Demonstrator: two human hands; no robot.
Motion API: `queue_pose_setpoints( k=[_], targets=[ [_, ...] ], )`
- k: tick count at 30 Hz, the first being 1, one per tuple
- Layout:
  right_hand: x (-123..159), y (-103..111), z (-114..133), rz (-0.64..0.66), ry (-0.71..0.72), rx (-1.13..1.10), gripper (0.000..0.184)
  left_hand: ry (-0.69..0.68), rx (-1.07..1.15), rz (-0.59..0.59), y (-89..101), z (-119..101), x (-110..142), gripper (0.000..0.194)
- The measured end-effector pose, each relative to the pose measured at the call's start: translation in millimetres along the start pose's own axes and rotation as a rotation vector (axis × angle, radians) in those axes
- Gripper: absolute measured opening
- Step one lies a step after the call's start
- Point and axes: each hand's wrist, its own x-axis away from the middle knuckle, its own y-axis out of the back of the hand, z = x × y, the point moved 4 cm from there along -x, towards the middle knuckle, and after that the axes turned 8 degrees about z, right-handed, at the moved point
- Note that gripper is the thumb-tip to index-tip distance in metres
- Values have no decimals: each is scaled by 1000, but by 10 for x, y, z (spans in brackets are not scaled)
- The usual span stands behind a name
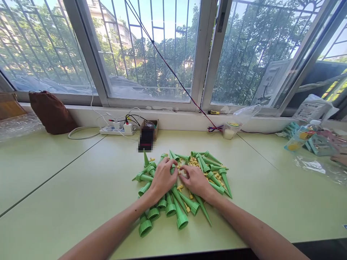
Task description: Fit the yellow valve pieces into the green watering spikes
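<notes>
Several green plastic watering spikes (181,218), each a long cone with a wide ribbed socket, lie in a loose heap around small yellow plastic valves (193,161). Over the middle of the heap, my left hand (164,177) has its thumb and fingers curled round a green spike, of which a bit shows between them. My right hand (195,180) faces it, thumb and index finger pinched close to the left fingertips. A speck of yellow shows between the hands; what the right fingers hold is too small to make out. One spike (146,159) stands point up at the heap's far left.
Along the windowsill are a brown bag (51,112), a white power strip (116,130) with cables, a small cardboard box (153,126) and a clear plastic tub (230,130). To the right lie a drink bottle (303,135) and plastic packaging (311,164). The table (81,187) has seams.
</notes>
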Motion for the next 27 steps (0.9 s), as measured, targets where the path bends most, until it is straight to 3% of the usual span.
queue_pose_setpoints(
  k=[4, 14, 27],
  targets=[
    [2, 8, 30, 58, 37, 0, 19, -2, 18, 5, -10, -4, -6, 11],
    [-9, 18, 21, 62, 15, -179, 10, -13, 23, -1, -20, -14, 12, 9],
    [-15, -28, -44, 32, -32, -208, 28, -37, 37, -17, -26, -10, -15, 10]
  ],
)
